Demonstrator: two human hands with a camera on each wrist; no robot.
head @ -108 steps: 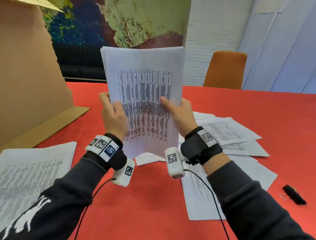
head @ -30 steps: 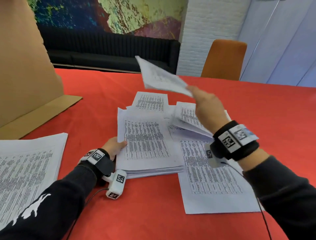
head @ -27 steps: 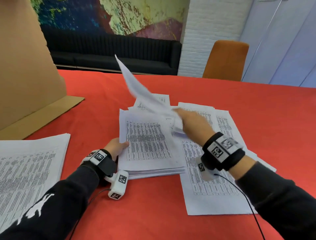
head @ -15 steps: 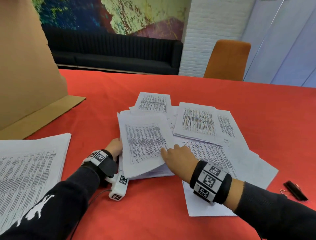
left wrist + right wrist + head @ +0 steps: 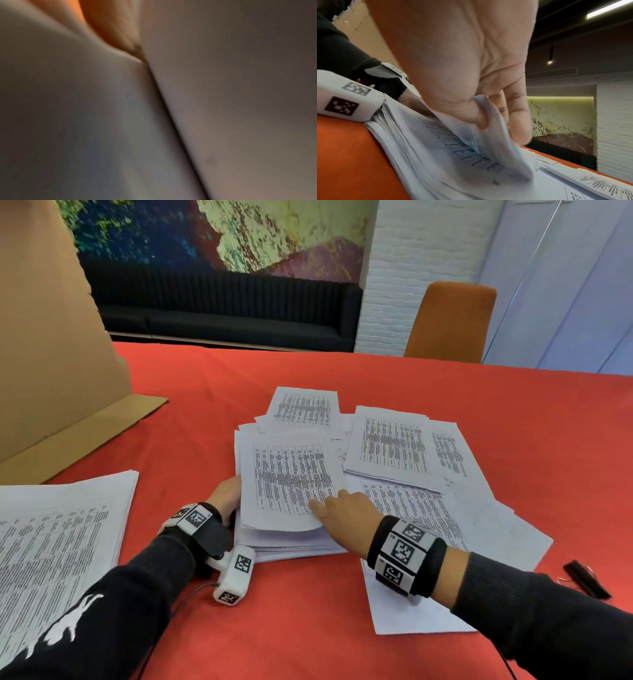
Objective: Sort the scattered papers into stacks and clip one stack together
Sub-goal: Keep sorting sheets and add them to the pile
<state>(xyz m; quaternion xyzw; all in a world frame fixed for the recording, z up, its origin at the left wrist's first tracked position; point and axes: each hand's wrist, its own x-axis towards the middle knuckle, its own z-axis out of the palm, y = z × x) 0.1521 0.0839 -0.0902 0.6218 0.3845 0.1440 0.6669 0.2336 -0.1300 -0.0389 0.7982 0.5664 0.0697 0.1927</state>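
Observation:
A thick stack of printed papers lies in the middle of the red table. My left hand holds its left edge, its fingers hidden by the sheets. The left wrist view is a close blur of paper with a bit of skin at the top. My right hand pinches the near right corner of the top sheets. In the right wrist view thumb and fingers hold those sheets bowed up off the stack. A black binder clip lies at the right, away from both hands.
Loose printed sheets overlap to the right of the stack, and one lies behind it. A second stack sits at the near left. A cardboard panel stands at the far left, and an orange chair behind the table.
My right hand brought a loose sheet down onto the middle stack, then moved to its near right corner and took hold of the top sheets. The left hand stayed at the left edge.

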